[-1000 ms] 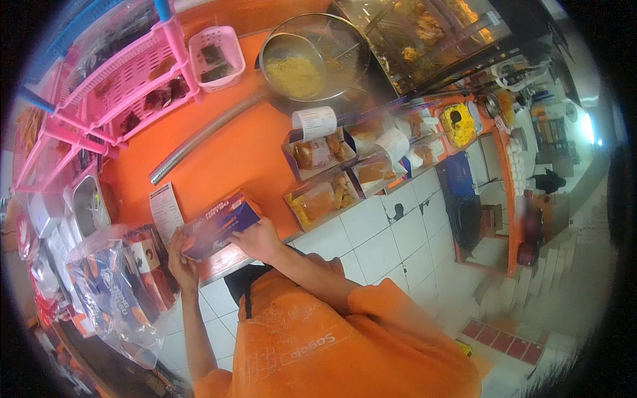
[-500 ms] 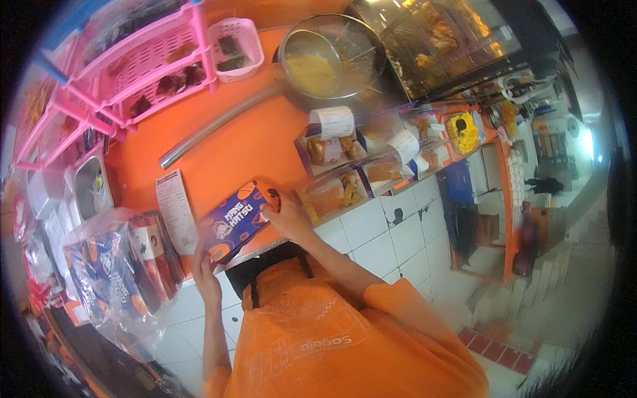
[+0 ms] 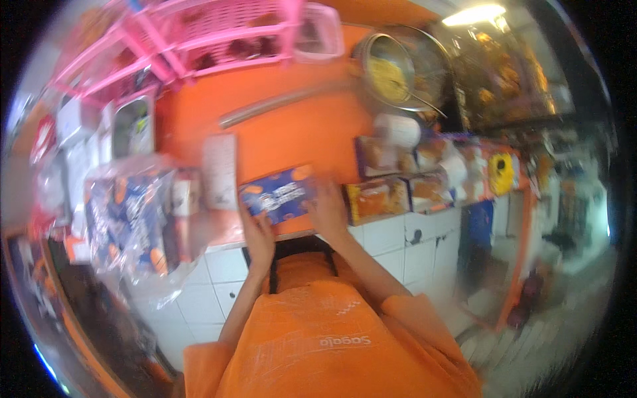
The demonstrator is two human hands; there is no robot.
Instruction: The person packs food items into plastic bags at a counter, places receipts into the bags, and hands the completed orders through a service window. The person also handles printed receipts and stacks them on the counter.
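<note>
A flat blue box with orange pictures (image 3: 279, 194) lies on the orange counter (image 3: 292, 132) near its front edge. My left hand (image 3: 257, 233) grips the box's near left end. My right hand (image 3: 328, 209) holds its right end, fingers on top. Both forearms rise from my orange shirt at the bottom. The view is blurred by motion.
A clear plastic bag of blue packets (image 3: 133, 212) sits left of the box, with a white card (image 3: 220, 171) beside it. Open trays of fried food (image 3: 378, 198) stand to the right. A metal bowl with a strainer (image 3: 398, 69) and a pink rack (image 3: 199, 40) stand behind.
The box has swung from tilted to nearly level on the counter edge. Both hands stayed on it. The camera view shifted, so the counter appears further right.
</note>
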